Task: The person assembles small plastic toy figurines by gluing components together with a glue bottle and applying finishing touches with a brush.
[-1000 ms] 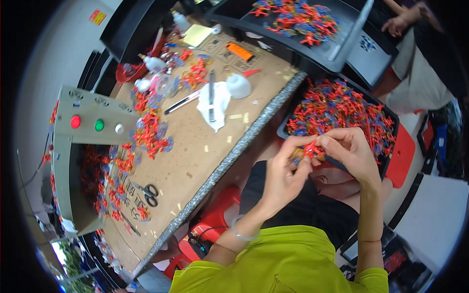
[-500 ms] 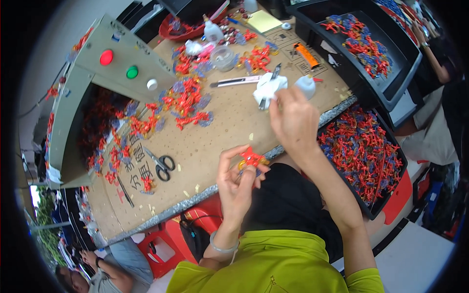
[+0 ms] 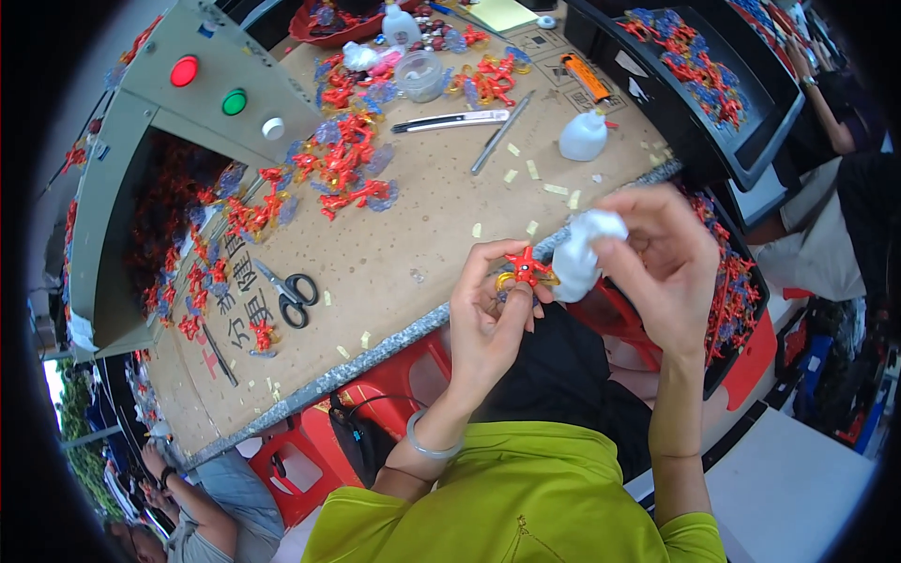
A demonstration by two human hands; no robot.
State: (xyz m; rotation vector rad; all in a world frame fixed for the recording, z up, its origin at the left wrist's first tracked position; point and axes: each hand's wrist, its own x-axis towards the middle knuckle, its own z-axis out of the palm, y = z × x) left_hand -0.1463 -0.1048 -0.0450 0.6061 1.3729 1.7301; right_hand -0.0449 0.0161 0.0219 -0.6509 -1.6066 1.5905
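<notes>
Left hand (image 3: 488, 314): centre of frame, grip closed w/ fingertips pinching a small red star-shaped piece (image 3: 527, 268), which seems to carry a yellow ring at its lower left, just off the table edge (image 3: 413, 328).
Right hand (image 3: 657, 267): right of centre, grip closed round a white wad (image 3: 582, 253), cloth or tissue, can't tell which; wad touching the red piece's right side.
Where the piece is: in mid-air over the lap, not above the table.
Risk, drop: it's a thin fingertip pinch only; a hard rub from the wad could twist the piece out, and it would fall to the lap or floor, not the table.
Risk, bend/snap: the arms look thin; pressing on one point could flex it.
Risk, snag: wad fibres may catch on the star's points.
Nearby: scissors (image 3: 291, 293) lower left on table, utility knife (image 3: 450, 120) and white squeeze bottle (image 3: 584, 137) upper centre, well apart from both hands.
Stock: red pieces heaped in upper-left pile (image 3: 343, 164) and in black tray (image 3: 741, 281) at right, behind the right hand; an elbow swing could knock the tray.
</notes>
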